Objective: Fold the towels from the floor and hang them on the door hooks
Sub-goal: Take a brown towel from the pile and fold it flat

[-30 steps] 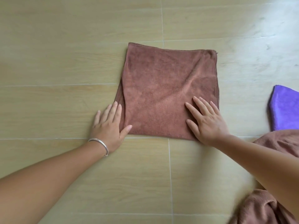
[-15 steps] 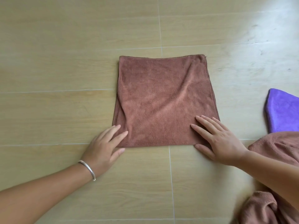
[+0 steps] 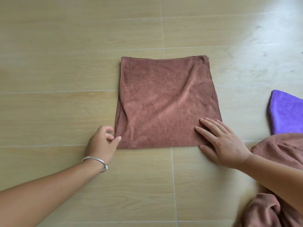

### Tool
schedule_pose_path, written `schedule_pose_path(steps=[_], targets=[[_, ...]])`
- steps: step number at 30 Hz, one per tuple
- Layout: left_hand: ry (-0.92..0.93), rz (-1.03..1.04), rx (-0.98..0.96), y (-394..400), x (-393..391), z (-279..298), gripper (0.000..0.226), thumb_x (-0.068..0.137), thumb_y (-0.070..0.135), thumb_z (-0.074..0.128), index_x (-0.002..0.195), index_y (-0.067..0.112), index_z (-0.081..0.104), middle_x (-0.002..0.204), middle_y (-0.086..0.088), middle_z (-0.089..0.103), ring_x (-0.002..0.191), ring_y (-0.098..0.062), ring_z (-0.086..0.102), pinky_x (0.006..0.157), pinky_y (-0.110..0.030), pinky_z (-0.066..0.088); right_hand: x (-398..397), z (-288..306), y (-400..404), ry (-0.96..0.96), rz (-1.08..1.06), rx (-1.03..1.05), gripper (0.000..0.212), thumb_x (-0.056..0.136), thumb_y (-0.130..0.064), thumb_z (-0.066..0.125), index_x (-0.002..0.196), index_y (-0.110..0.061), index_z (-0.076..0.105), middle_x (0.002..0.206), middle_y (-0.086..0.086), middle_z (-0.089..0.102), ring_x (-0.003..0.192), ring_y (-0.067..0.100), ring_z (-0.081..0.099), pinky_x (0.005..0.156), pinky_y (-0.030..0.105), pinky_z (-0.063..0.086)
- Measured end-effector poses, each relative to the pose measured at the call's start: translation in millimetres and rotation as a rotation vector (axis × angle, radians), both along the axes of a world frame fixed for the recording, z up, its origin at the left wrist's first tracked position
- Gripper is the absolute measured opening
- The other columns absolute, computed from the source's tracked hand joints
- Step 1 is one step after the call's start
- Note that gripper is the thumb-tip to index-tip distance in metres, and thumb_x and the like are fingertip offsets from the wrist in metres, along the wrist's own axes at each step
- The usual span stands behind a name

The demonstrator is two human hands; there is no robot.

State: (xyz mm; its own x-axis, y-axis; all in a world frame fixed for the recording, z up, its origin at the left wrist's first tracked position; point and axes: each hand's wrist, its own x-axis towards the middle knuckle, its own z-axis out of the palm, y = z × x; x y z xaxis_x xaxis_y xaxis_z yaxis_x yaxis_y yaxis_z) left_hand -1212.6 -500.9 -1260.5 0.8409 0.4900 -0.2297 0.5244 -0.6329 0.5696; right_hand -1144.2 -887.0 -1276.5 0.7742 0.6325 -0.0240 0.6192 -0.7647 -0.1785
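A brown towel [image 3: 165, 102] lies folded into a rough square on the wooden floor, with a few soft creases across it. My left hand [image 3: 102, 141], a silver bangle on its wrist, pinches the towel's near left corner between thumb and curled fingers. My right hand [image 3: 221, 141] rests flat on the near right corner, fingers straight and spread, thumb on the floor just below the edge.
A purple towel [image 3: 287, 112] lies at the right edge of view. Another brown towel [image 3: 278, 154] is bunched at the lower right, partly under my right forearm. Light wood-look floor tiles [image 3: 65, 63] surround the towel.
My left hand went from lying flat beside the towel to pinching its near left corner. My right hand slid toward the near right corner and stays flat.
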Motion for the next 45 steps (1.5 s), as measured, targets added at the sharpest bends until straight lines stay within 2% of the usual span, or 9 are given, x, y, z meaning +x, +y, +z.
schedule_pose_path(steps=[11, 13, 16, 20, 23, 27, 36, 39, 45], targets=[[-0.005, -0.124, 0.131, 9, -21, 6, 0.026, 0.080, 0.026, 0.073, 0.093, 0.032, 0.051, 0.070, 0.014, 0.058, 0.063, -0.011, 0.057, 0.059, -0.031, 0.045, -1, -3, 1, -0.031, 0.007, 0.013, 0.059, 0.092, -0.053, 0.040, 0.141, -0.020, 0.049, 0.150, 0.009, 0.039, 0.141, 0.028, 0.034, 0.114, 0.047, 0.027], [-0.088, -0.280, 0.240, 8, -21, 7, 0.033, 0.079, 0.020, 0.072, 0.107, 0.027, 0.055, 0.087, 0.009, 0.059, 0.079, -0.020, 0.060, 0.068, -0.035, 0.047, -2, -4, 2, -0.036, 0.009, 0.007, 0.059, 0.092, -0.052, 0.040, 0.141, -0.019, 0.048, 0.151, 0.010, 0.039, 0.141, 0.028, 0.033, 0.114, 0.049, 0.028], [-0.177, -0.680, 0.567, 3, -20, 7, 0.049, 0.087, 0.027, 0.058, 0.135, 0.023, 0.052, 0.132, -0.007, 0.053, 0.121, -0.029, 0.051, 0.101, -0.047, 0.040, -1, -4, 1, -0.043, 0.023, -0.002, 0.060, 0.093, -0.052, 0.038, 0.142, -0.020, 0.046, 0.152, 0.010, 0.037, 0.141, 0.028, 0.033, 0.114, 0.050, 0.028], [-0.017, -0.959, 0.631, -5, -24, 1, 0.064, 0.092, 0.052, 0.031, 0.149, 0.022, 0.030, 0.156, -0.004, 0.025, 0.144, -0.023, 0.025, 0.114, -0.047, 0.017, 4, -5, -3, -0.053, 0.094, -0.003, 0.060, 0.094, -0.054, 0.038, 0.142, -0.020, 0.047, 0.153, 0.008, 0.036, 0.141, 0.026, 0.033, 0.113, 0.050, 0.029], [0.037, -0.976, 0.626, -3, -28, -4, 0.066, 0.092, 0.054, 0.027, 0.149, 0.022, 0.026, 0.157, -0.001, 0.022, 0.144, -0.020, 0.023, 0.115, -0.044, 0.022, 10, -5, -9, -0.065, 0.162, -0.007, 0.057, 0.095, -0.053, 0.039, 0.141, -0.020, 0.049, 0.151, 0.007, 0.038, 0.140, 0.025, 0.035, 0.112, 0.048, 0.030], [-0.045, -1.081, 0.658, 10, -22, -2, 0.057, 0.093, 0.040, 0.032, 0.143, 0.016, 0.044, 0.151, -0.005, 0.036, 0.138, -0.023, 0.038, 0.108, -0.046, 0.038, 13, -2, -19, -0.073, 0.206, -0.021, 0.053, 0.097, -0.048, 0.037, 0.141, -0.021, 0.048, 0.151, 0.007, 0.039, 0.139, 0.025, 0.036, 0.112, 0.046, 0.030], [-0.229, -1.272, 0.663, 28, 5, 11, 0.043, 0.090, 0.013, 0.039, 0.125, 0.012, 0.064, 0.134, -0.005, 0.058, 0.121, -0.022, 0.057, 0.097, -0.043, 0.050, 14, 8, -17, -0.128, 0.247, -0.054, 0.042, 0.098, -0.036, 0.040, 0.132, -0.020, 0.059, 0.141, 0.005, 0.052, 0.129, 0.026, 0.051, 0.103, 0.045, 0.045], [-0.237, -1.242, 0.633, 32, 14, 28, 0.051, 0.102, 0.021, 0.021, 0.118, 0.013, 0.069, 0.129, -0.004, 0.062, 0.117, -0.021, 0.060, 0.094, -0.042, 0.051, 21, 20, -19, -0.095, 0.266, -0.066, 0.043, 0.098, -0.033, 0.038, 0.132, -0.019, 0.059, 0.140, 0.001, 0.054, 0.128, 0.023, 0.052, 0.106, 0.039, 0.042], [-0.159, -0.991, 0.540, 28, 29, 121, 0.032, 0.091, 0.015, 0.050, 0.116, 0.006, 0.069, 0.125, -0.011, 0.063, 0.111, -0.030, 0.064, 0.087, -0.047, 0.055, 30, 111, 13, -0.051, 0.175, 0.037, 0.043, 0.098, -0.030, 0.036, 0.127, -0.013, 0.062, 0.130, 0.003, 0.062, 0.123, 0.025, 0.056, 0.103, 0.039, 0.044]])
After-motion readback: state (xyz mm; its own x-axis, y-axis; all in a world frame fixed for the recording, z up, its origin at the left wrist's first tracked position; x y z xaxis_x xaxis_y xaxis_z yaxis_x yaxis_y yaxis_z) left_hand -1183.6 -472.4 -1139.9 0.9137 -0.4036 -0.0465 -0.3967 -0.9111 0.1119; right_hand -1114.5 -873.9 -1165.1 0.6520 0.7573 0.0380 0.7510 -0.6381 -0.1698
